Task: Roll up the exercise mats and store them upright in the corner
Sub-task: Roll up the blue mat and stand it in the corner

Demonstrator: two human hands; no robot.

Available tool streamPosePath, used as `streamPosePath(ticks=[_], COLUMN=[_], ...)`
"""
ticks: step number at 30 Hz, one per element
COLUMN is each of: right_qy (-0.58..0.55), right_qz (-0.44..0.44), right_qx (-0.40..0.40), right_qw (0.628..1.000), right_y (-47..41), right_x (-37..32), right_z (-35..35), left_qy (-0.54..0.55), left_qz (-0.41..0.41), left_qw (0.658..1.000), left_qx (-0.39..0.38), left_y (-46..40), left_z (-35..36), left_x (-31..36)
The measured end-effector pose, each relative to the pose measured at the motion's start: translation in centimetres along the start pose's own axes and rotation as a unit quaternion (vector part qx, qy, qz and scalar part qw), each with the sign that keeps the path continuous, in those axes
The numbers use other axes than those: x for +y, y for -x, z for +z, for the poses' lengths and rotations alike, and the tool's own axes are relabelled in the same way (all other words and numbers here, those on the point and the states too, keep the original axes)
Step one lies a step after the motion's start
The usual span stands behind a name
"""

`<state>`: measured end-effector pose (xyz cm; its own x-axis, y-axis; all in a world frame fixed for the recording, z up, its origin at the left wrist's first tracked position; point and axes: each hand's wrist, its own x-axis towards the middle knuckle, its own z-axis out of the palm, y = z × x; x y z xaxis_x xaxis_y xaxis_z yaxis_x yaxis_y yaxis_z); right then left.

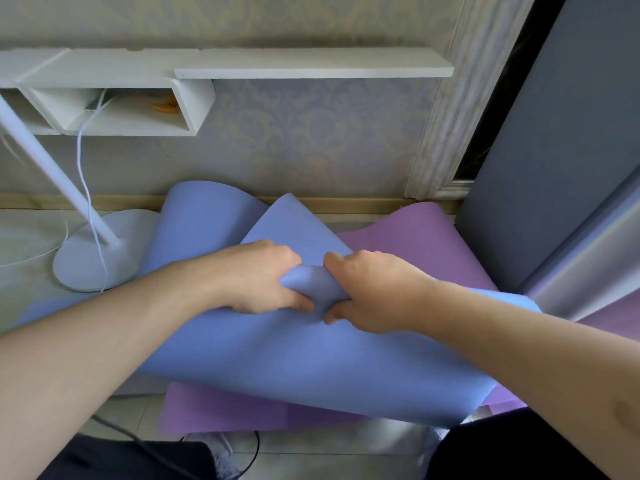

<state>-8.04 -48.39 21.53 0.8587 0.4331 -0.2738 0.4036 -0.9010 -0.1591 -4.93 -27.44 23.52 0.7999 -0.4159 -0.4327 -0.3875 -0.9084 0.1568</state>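
A blue exercise mat [311,362] lies loosely bunched on the floor, its far end curling up against the wall. Beneath it a purple mat [408,233] lies flat, showing at the right and along the near edge. My left hand [263,275] and my right hand [370,289] sit side by side at the middle of the blue mat. Both grip a raised fold of it, fingers curled over the fold and thumbs under.
A white floor lamp's round base [86,258] and slanted pole [45,168] stand at the left, with a thin white cord. A white wall shelf [311,64] hangs above. A grey door or panel [554,168] closes off the right. A dark cable [138,441] crosses the near floor.
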Motion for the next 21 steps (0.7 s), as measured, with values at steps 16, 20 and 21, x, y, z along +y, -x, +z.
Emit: streamPosePath(ticks=[16, 20, 21], right_qy=[0.028, -0.028, -0.034], right_qz=[0.009, 0.010, 0.012], right_qx=[0.015, -0.025, -0.025], right_qw=[0.999, 0.999, 0.999], right_y=[0.0, -0.5, -0.5], right_x=[-0.7, 0.2, 0.4], right_z=[-0.5, -0.9, -1.1], left_qy=[-0.003, -0.103, -0.125], left_qz=[0.000, 0.016, 0.017], left_qw=[1.000, 0.990, 0.985], left_qx=[0.005, 0.091, 0.119], left_y=[0.2, 0.5, 0.4], left_z=[0.1, 1.0, 1.2], left_x=[0.9, 1.0, 1.2])
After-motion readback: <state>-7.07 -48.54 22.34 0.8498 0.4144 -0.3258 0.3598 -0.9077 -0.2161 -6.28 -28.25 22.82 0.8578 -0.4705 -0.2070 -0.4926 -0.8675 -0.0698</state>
